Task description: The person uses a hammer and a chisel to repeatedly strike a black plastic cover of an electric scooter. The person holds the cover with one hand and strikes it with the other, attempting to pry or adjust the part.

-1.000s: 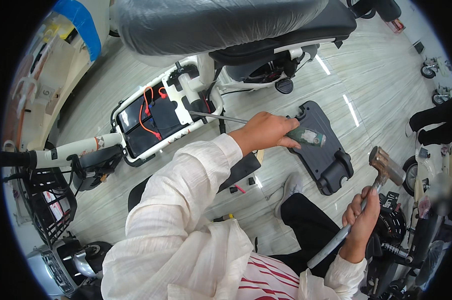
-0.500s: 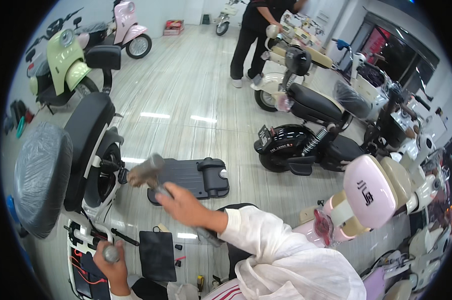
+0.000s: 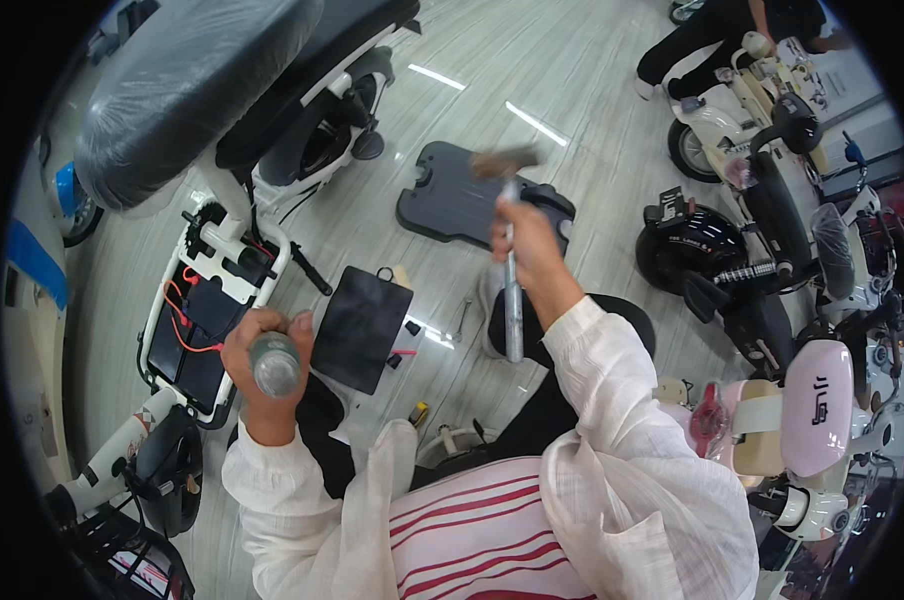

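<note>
My left hand (image 3: 259, 365) is closed on the green handle of a long tool (image 3: 276, 366), its end facing me; the shaft is hidden. The hand is at the near right corner of an open white scooter frame (image 3: 153, 346) holding black batteries (image 3: 195, 372) with orange cables (image 3: 178, 300). My right hand (image 3: 529, 247) grips a metal hammer (image 3: 514, 321) by its handle, the head raised and blurred. Beyond the hammer lies a dark grey plastic cover (image 3: 442, 195). Between my hands is a flat black sheet (image 3: 362, 330).
A plastic-wrapped seat (image 3: 187, 95) rises at upper left. Black (image 3: 687, 255) and pink (image 3: 812, 405) scooters crowd the right. A co-worker in dark trousers (image 3: 697, 40) stands at upper right. Small parts and a yellow-handled tool (image 3: 418, 413) lie on the floor.
The view swung up to the room and back down. My left hand has turned its tool's handle upward, no longer sideways. My right hand has raised the hammer and brought it inward.
</note>
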